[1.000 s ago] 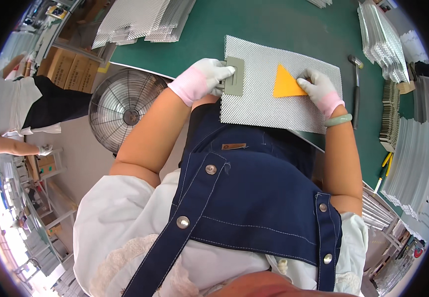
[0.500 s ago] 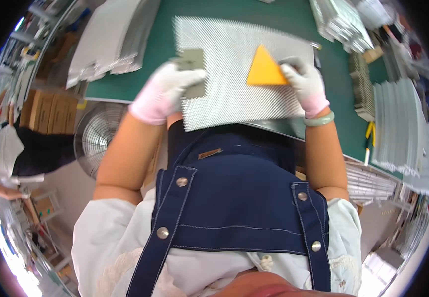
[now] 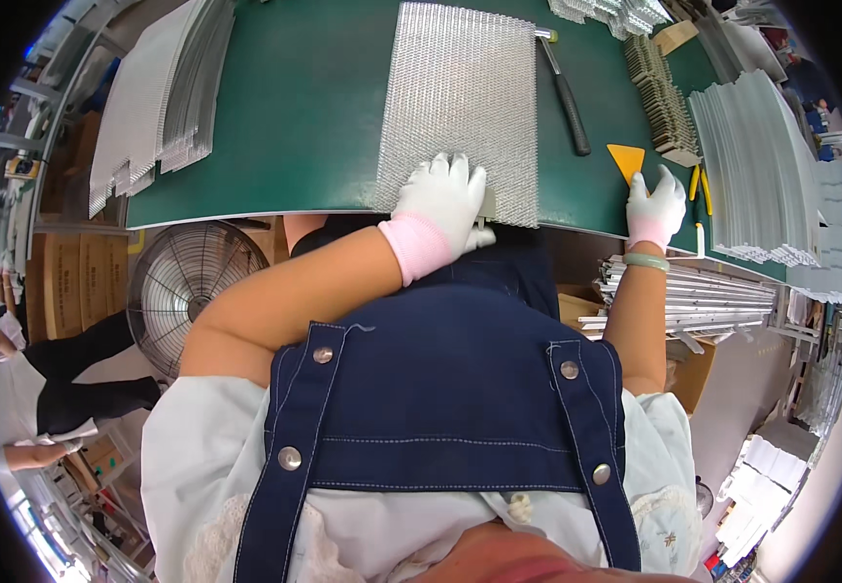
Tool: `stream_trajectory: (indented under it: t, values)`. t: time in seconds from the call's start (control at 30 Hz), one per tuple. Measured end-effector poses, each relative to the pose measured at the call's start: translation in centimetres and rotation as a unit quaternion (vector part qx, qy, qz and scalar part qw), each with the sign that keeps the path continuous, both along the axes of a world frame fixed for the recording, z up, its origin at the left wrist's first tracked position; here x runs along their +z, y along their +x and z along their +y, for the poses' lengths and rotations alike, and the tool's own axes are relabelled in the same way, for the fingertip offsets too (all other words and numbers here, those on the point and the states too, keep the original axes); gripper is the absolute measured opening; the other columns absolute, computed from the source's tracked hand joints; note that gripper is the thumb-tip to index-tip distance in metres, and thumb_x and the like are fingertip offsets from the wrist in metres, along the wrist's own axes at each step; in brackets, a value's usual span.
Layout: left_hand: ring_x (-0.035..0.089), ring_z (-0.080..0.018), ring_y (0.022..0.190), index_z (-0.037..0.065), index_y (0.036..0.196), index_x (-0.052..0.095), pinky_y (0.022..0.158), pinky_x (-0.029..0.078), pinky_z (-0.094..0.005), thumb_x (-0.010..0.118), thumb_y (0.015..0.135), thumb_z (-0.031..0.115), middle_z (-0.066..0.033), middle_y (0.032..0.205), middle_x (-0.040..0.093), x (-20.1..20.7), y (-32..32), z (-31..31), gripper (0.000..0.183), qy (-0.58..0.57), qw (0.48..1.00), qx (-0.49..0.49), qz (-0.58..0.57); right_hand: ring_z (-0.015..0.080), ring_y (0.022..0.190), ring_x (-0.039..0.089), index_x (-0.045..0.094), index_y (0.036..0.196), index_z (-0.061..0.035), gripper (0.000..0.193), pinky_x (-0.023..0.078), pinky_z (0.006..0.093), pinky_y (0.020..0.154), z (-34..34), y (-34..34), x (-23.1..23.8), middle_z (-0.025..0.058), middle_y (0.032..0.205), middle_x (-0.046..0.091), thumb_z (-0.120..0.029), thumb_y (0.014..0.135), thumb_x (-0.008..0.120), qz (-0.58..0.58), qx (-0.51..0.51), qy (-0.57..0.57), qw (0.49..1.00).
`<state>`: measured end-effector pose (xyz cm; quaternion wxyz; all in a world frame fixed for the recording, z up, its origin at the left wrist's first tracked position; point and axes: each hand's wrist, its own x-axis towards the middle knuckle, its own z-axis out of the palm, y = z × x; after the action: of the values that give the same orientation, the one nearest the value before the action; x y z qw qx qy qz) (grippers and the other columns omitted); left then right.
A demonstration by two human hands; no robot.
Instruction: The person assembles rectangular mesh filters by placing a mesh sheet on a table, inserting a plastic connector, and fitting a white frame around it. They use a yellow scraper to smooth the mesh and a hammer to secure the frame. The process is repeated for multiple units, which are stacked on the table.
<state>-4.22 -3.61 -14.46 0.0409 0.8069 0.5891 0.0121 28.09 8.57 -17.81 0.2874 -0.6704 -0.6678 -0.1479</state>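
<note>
My left hand [image 3: 443, 206], in a white glove with a pink cuff, lies on the near end of a silvery mesh sheet [image 3: 460, 97]. Its fingers are stretched out and apart, and the thumb sits by the sheet's near edge. Beside that hand a small grey-green piece [image 3: 487, 204] shows in part; the rest is covered. At the right of the green table [image 3: 295, 117], my right hand [image 3: 656, 206], gloved alike, has its fingers apart. A yellow triangular scraper [image 3: 626, 161] lies at its fingertips, touching or nearly so.
A hammer [image 3: 567, 102] lies right of the mesh sheet. Farther right are a row of grey-green pieces [image 3: 659, 97], a yellow-handled tool [image 3: 702, 185] and stacked pale sheets [image 3: 756, 165]. Another stack [image 3: 154, 97] stands left. Below the table edge is a fan [image 3: 183, 287]; a person stands beyond.
The mesh sheet has gone from both hands down onto the table, turned lengthwise. My right hand has moved right with the scraper and loosened from it. My left hand has flattened on the sheet.
</note>
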Motion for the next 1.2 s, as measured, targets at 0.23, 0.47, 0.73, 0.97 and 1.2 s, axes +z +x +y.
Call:
stream_trajectory:
  t: [0.23, 0.47, 0.73, 0.97, 1.2]
  values:
    - [0.042, -0.0434, 0.127, 0.006, 0.129, 0.055, 0.107, 0.032, -0.0536, 0.07, 0.075, 0.056, -0.0227, 0.136, 0.048, -0.1, -2.9, 0.4, 0.075, 0.086, 0.99, -0.098, -0.061, 0.0347, 0.129, 0.045, 0.055, 0.128, -0.0042, 0.052, 0.033, 0.0474, 0.109, -3.7, -12.4, 1.8, 0.0202, 0.135, 0.052, -0.036, 0.087, 0.063, -0.035, 0.357, -0.114, 0.927]
    - [0.04, -0.0454, 0.129, 0.007, 0.133, 0.05, 0.111, 0.026, -0.057, 0.07, 0.076, 0.056, -0.024, 0.137, 0.047, -2.6, -2.9, 0.4, 0.078, 0.113, 0.985, -0.078, -0.108, 0.0337, 0.139, 0.036, 0.048, 0.138, -0.0066, 0.06, 0.023, 0.0507, 0.115, -1.2, -14.9, 0.2, 0.0184, 0.146, 0.043, -0.04, 0.089, 0.059, -0.102, 0.37, -0.207, 0.9]
    - [0.04, -0.0456, 0.128, 0.005, 0.132, 0.051, 0.11, 0.026, -0.0567, 0.07, 0.077, 0.048, -0.0255, 0.134, 0.048, -1.6, -2.7, 3.3, 0.072, 0.076, 0.983, -0.126, -0.111, 0.0362, 0.135, 0.04, 0.057, 0.129, -0.0058, 0.049, 0.027, 0.0508, 0.113, 0.0, -12.9, 2.2, 0.018, 0.139, 0.05, -0.036, 0.09, 0.058, -0.074, 0.319, -0.178, 0.928]
    - [0.043, -0.045, 0.12, 0.001, 0.126, 0.055, 0.104, 0.031, -0.0541, 0.07, 0.078, 0.045, -0.0245, 0.128, 0.052, -3.2, -3.0, 4.6, 0.066, 0.119, 0.975, -0.16, -0.094, 0.029, 0.106, 0.065, 0.073, 0.099, -0.008, 0.024, 0.054, 0.039, 0.084, 4.6, -11.8, 2.0, 0.0144, 0.111, 0.067, -0.019, 0.089, 0.055, -0.071, 0.088, -0.24, 0.964]
    - [0.041, -0.0459, 0.125, 0.0, 0.13, 0.053, 0.106, 0.029, -0.055, 0.067, 0.08, 0.051, -0.0265, 0.133, 0.049, -3.3, -1.8, 6.3, 0.072, 0.107, 0.973, -0.174, -0.105, 0.0302, 0.081, 0.065, 0.07, 0.078, -0.0108, 0.015, 0.053, 0.0438, 0.073, -5.2, -0.8, 3.9, 0.0095, 0.083, 0.065, -0.021, 0.079, 0.059, 0.079, 0.064, 0.072, 0.992]
